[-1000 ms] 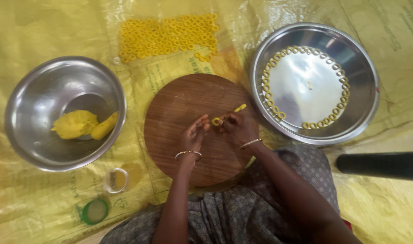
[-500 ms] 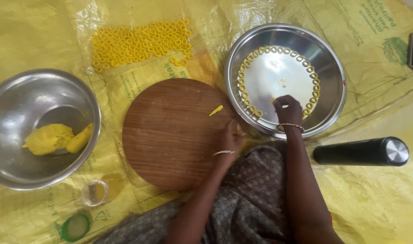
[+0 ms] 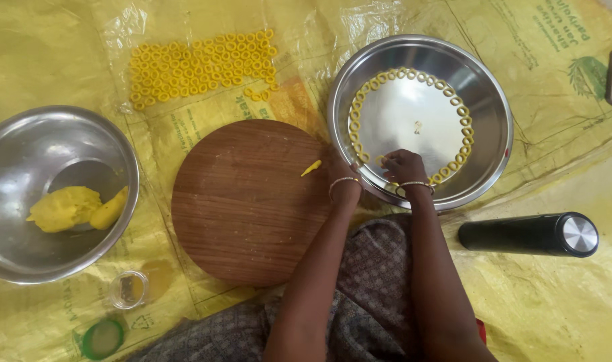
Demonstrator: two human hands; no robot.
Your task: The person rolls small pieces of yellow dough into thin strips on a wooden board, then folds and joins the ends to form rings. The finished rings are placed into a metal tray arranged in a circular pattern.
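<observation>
Right hand (image 3: 403, 166) inside steel tray (image 3: 488, 100), right of centre, fingers pinched at dough ring (image 3: 381, 160) in row. Left hand (image 3: 346, 179) curled, grip unclear, on tray rim, nearer dough strip (image 3: 311, 168) lying diagonal on board (image 3: 246, 201).

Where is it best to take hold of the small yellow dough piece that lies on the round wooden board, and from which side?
Probably at its middle, pinched across its short width from above. The dough piece is a thin, short strip lying flat and slanted near the right edge of the wooden board, with bare wood around it. The left hand rests closest, so it seems the easier one.
</observation>
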